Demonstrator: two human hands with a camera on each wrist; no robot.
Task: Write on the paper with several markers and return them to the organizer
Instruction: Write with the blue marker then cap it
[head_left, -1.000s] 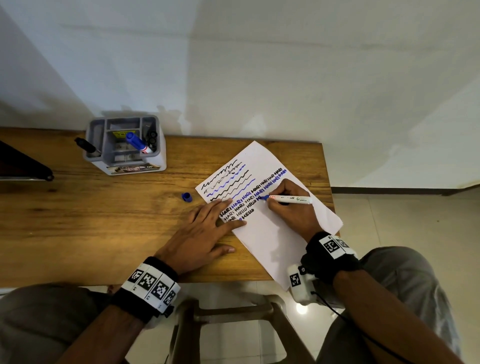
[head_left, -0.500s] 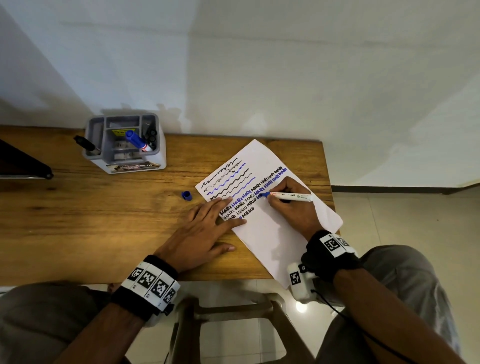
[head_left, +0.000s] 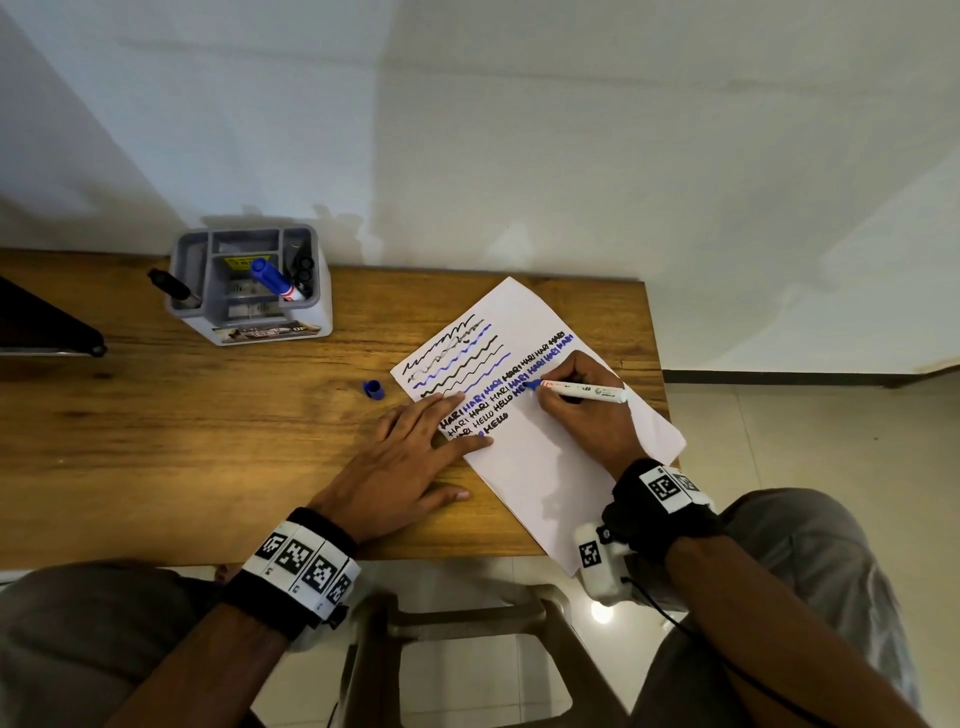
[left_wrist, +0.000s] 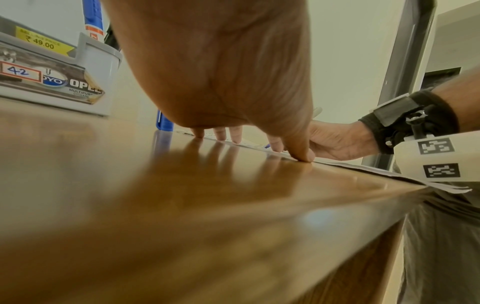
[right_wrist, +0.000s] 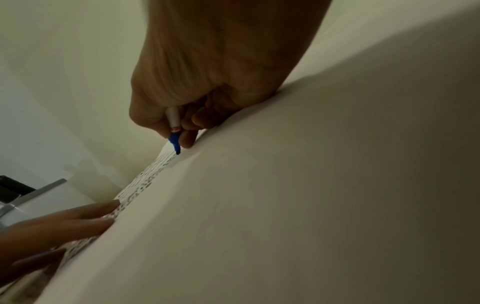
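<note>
A white sheet of paper (head_left: 550, 457) lies tilted on the wooden desk (head_left: 182, 441), covered with black and blue wavy lines and words. My right hand (head_left: 582, 410) pinches a white marker with a blue tip (head_left: 582, 389), its tip on the written lines; the right wrist view shows the marker (right_wrist: 173, 119) with its tip touching the paper (right_wrist: 285, 205). My left hand (head_left: 410, 457) lies flat, fingers straight, pressing the paper's left edge; its fingertips (left_wrist: 298, 152) rest on the desk and sheet. The marker's blue cap (head_left: 373, 389) lies left of the paper.
A grey organizer (head_left: 249, 291) stands at the back left of the desk, holding a blue-capped marker (head_left: 272, 278), black markers and a black pen. A dark object (head_left: 41, 322) juts in at the far left. A stool (head_left: 457, 639) stands under the desk's front edge.
The marker tip has shifted slightly left along the written line. The left hand has stayed flat on the paper's edge.
</note>
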